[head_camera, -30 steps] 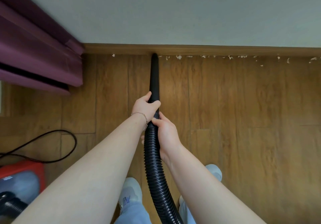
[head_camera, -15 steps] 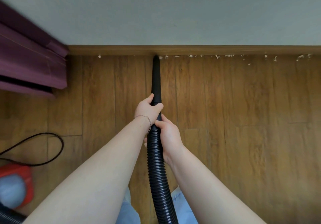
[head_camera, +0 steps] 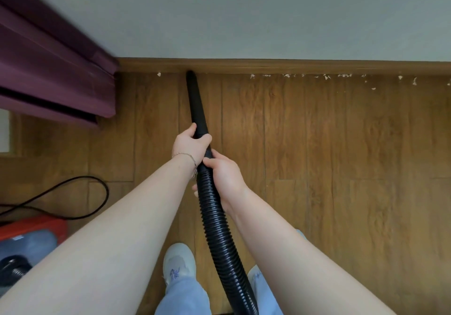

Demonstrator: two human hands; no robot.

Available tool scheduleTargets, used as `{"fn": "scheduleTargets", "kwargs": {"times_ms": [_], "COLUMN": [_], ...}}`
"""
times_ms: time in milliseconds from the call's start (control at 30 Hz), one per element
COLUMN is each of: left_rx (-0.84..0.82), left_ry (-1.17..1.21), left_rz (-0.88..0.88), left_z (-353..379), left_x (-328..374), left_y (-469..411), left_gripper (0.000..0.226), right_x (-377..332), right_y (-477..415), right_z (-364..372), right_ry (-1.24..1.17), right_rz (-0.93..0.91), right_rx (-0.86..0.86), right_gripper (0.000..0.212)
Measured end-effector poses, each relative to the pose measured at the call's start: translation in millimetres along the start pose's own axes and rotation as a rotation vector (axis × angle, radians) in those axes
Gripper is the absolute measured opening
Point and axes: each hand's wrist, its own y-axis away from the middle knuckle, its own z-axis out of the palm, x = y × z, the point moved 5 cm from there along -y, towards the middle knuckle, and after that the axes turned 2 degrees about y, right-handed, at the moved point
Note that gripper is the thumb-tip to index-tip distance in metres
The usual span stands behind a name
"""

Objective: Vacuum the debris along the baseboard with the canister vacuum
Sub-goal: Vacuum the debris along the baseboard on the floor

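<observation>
A black crevice nozzle point(head_camera: 196, 102) reaches forward over the wood floor, its tip touching the brown baseboard point(head_camera: 280, 66). My left hand point(head_camera: 190, 145) grips the nozzle's rear end. Just behind it, my right hand point(head_camera: 225, 176) grips the ribbed black hose point(head_camera: 219, 236), which runs back between my feet. Pale debris scraps point(head_camera: 327, 77) lie scattered along the baseboard to the right of the tip. One lone scrap point(head_camera: 158, 74) sits left of it. The red and blue canister vacuum point(head_camera: 29, 239) stands at the lower left.
A purple curtain point(head_camera: 56, 70) hangs down to the floor at the left, against the wall. A black power cord point(head_camera: 73, 197) loops over the floor beside the canister. My white shoe point(head_camera: 179, 263) stands under the hose.
The nozzle tip has swept left along the baseboard, and the scraps just right of where it was are gone. My view has shifted back towards the curtain. Both hands keep their grip.
</observation>
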Motion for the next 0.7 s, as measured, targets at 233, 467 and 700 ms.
{"fn": "scheduleTargets", "kwargs": {"times_ms": [233, 467, 700], "left_rx": [-0.073, -0.128, -0.201], "left_ry": [0.003, -0.056, -0.118], "left_rz": [0.016, 0.038, 0.060], "left_z": [49, 93, 135], "left_x": [12, 24, 37], "left_y": [14, 23, 32], "left_gripper": [0.059, 0.059, 0.060], "right_x": [-11, -20, -28], "right_y": [15, 26, 34], "right_z": [-46, -85, -122], "right_ry": [-0.043, -0.116, -0.146], "right_rz": [-0.044, -0.071, -0.101], "right_rx": [0.044, 0.088, 0.127], "right_gripper": [0.040, 0.038, 0.028]}}
